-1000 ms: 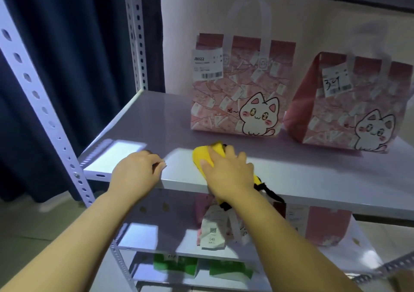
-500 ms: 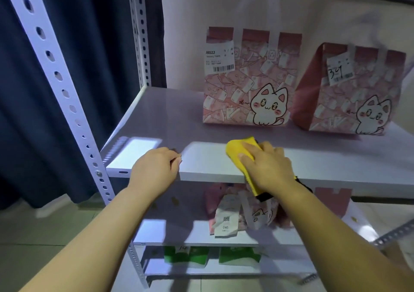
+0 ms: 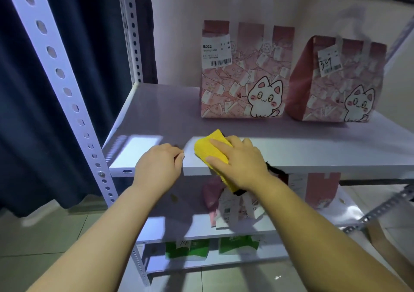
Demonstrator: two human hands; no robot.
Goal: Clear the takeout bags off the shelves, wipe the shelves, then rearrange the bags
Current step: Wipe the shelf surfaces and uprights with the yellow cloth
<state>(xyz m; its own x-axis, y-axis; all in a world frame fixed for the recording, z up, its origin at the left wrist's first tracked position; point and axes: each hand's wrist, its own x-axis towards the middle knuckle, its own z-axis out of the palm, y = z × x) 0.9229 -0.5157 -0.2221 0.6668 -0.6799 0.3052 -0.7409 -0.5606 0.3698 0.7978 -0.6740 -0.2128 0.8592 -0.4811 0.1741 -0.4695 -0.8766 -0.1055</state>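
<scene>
White shelf point(image 3: 156, 112) ahead: my right hand point(image 3: 242, 164) presses the yellow cloth point(image 3: 210, 148) flat-fingered on its front edge to wipe. My left hand point(image 3: 156, 170), fingers curled, empty, braces alongside. Pink bags point(image 3: 242, 72) stand behind, uncleared.

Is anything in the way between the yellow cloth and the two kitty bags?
Nothing visible. The right hand presses the yellow cloth at the front of the shelf; only bare surface lies between it and the left kitty bag and right kitty bag behind.
</scene>
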